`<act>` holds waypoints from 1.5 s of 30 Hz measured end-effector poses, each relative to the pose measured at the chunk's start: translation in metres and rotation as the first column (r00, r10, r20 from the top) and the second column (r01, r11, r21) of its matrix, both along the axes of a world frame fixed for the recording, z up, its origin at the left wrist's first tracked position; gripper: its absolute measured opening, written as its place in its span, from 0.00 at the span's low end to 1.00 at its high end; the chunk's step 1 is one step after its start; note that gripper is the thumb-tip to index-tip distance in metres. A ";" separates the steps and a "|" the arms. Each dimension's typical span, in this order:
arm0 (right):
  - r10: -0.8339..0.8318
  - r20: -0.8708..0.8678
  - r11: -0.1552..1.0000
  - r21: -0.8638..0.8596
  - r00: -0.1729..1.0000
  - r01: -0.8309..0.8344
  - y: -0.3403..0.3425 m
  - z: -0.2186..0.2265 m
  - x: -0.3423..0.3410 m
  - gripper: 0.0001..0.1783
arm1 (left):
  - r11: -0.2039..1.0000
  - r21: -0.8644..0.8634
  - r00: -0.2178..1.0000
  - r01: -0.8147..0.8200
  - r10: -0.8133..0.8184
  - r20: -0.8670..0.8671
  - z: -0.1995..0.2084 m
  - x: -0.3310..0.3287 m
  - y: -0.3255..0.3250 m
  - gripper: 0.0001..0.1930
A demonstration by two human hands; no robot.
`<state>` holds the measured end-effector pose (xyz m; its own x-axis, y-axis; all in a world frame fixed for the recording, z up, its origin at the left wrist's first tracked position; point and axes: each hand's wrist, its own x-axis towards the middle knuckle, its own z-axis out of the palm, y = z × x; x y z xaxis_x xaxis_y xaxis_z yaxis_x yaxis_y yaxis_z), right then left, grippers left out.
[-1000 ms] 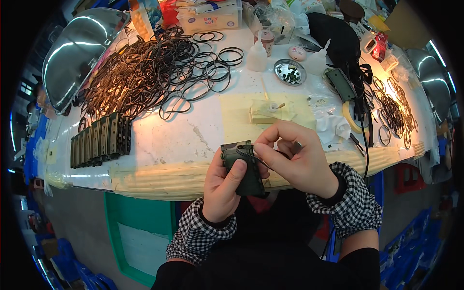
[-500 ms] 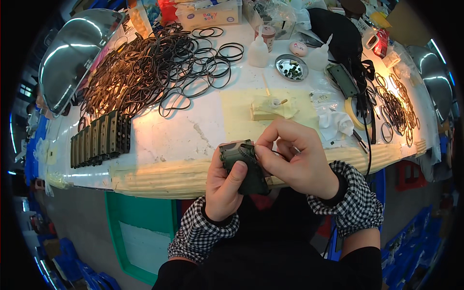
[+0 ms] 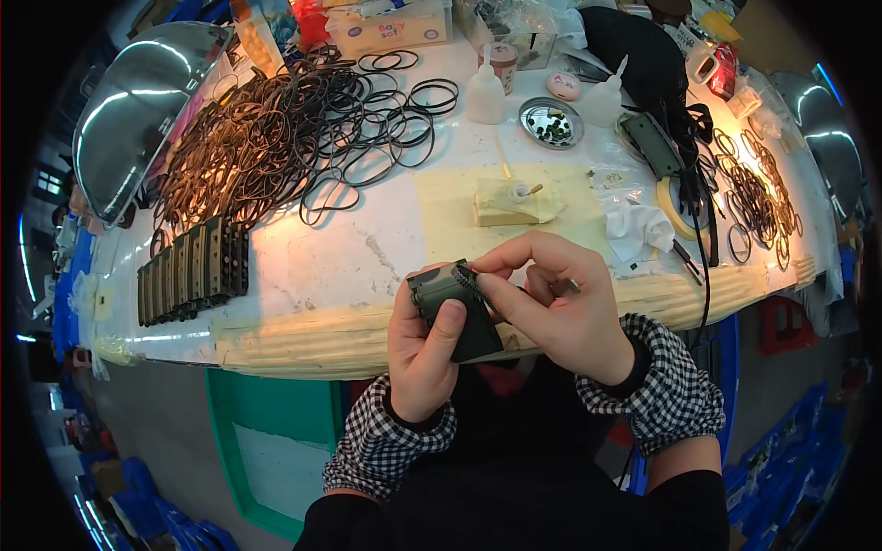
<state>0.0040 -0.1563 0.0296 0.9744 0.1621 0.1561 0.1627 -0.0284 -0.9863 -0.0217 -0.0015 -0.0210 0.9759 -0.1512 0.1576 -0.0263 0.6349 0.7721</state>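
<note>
A dark green plastic casing is tilted in my left hand, whose thumb presses across its face. At the casing's upper right edge runs a ribbed black strip. My right hand is closed there, its thumb and index fingertip pinched against that corner. A small greyish end pokes out among its curled fingers; what it belongs to is hidden. Another green casing lies at the right back, and several similar ones stand in a row at the left.
A big heap of black rubber rings covers the left back, with a smaller heap at the right. A yellow block, a round dish of small dark bits, a white squeeze bottle and a tape roll lie beyond my hands.
The casing has turned slightly in my left hand. My right fingertips have shifted a little left along its upper edge, and the greyish end now shows between my right fingers.
</note>
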 end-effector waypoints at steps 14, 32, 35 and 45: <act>-0.107 0.453 0.971 -0.142 0.885 0.190 0.010 -0.013 -0.006 0.12 | 0.997 0.052 0.997 -0.061 0.063 -0.043 0.001 -0.002 -0.001 0.14; -0.102 0.222 0.991 -0.061 0.970 0.118 0.007 -0.004 -0.013 0.11 | 0.996 -0.048 0.993 0.077 -0.081 -0.091 0.005 0.004 0.002 0.26; -0.116 0.163 0.989 -0.068 0.980 0.128 0.005 0.001 -0.014 0.09 | 0.997 -0.026 0.993 0.069 -0.071 -0.095 0.003 0.003 0.002 0.26; -0.104 0.241 0.985 -0.112 0.965 0.134 0.002 -0.009 -0.018 0.09 | 0.949 0.302 0.995 -0.088 0.070 0.070 0.012 -0.001 -0.004 0.25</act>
<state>-0.0143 -0.1543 0.0205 0.9268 0.0801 0.3668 0.3754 -0.1831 -0.9086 -0.0228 -0.0057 -0.0091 0.9772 -0.1237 0.1728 -0.1173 0.3641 0.9240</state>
